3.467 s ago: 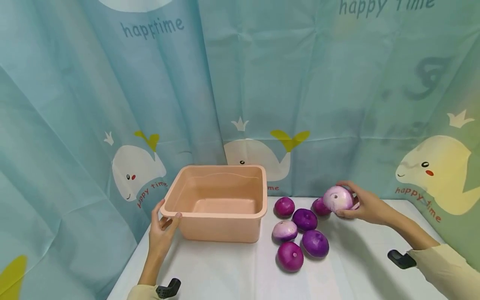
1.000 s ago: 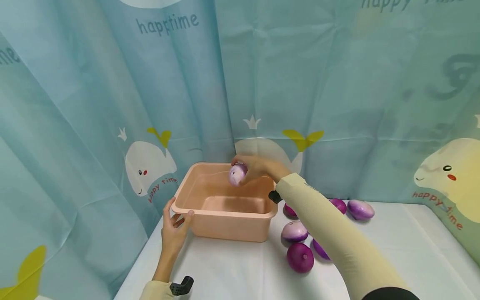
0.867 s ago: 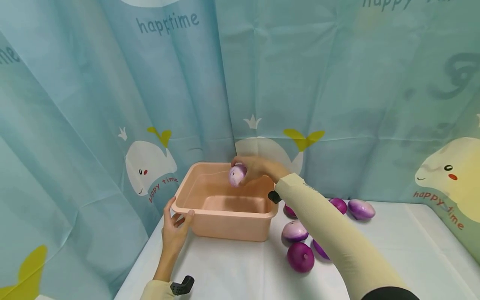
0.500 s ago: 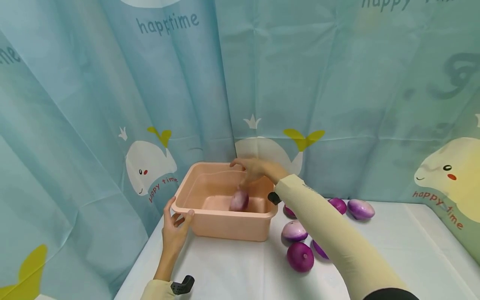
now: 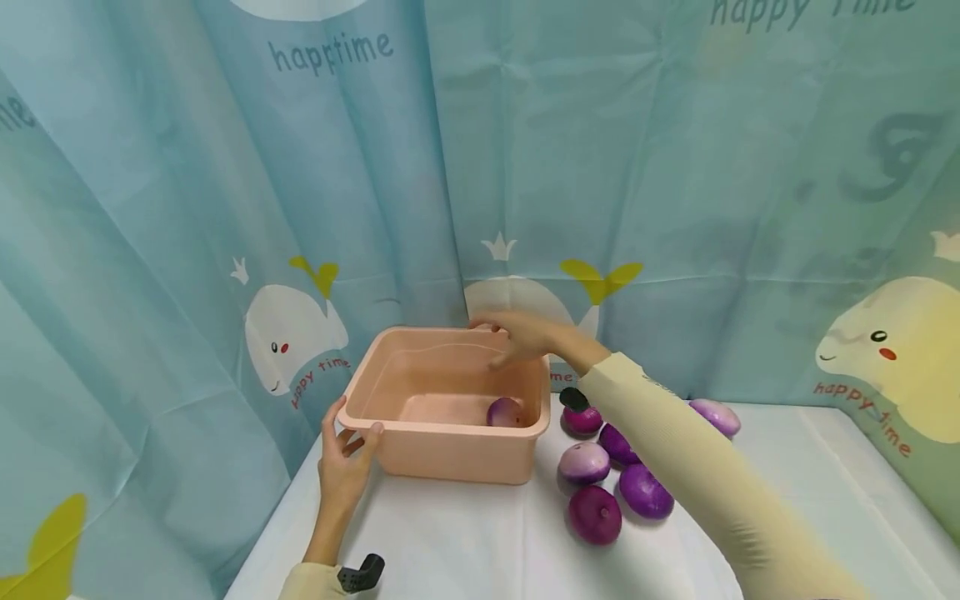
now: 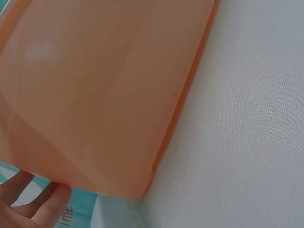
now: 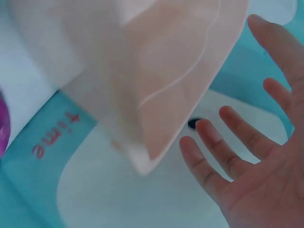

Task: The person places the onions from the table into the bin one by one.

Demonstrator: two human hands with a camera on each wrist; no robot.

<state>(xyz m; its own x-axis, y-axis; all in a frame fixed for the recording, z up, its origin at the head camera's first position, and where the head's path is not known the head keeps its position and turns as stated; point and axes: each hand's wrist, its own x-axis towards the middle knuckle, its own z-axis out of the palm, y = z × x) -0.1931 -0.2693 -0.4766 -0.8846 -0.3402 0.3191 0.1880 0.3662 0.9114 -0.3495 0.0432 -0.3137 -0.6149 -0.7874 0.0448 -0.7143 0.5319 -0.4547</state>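
A pink plastic tub (image 5: 438,431) stands on the white table (image 5: 465,542), seen close up in the left wrist view as the tub (image 6: 104,95). One purple-white onion (image 5: 504,412) lies inside it near the right wall. My right hand (image 5: 504,343) hovers over the tub's back right rim, holding nothing; the right wrist view shows the hand (image 7: 247,156) palm up with fingers spread beside the tub (image 7: 166,95). My left hand (image 5: 348,427) grips the tub's front left corner, thumb on the rim. Its fingers (image 6: 33,199) show below the corner.
Several purple onions lie right of the tub, among them a pale one (image 5: 585,462), a magenta one (image 5: 595,514) nearest me and one (image 5: 716,416) at the far right. A blue whale-print curtain (image 5: 600,208) closes the back and sides. A purple onion (image 7: 4,123) edges the right wrist view.
My right hand carried an onion from the pile to over the tub, then let it go. The onion dropped in and rolled right; the hand now stands open. The left hand stayed.
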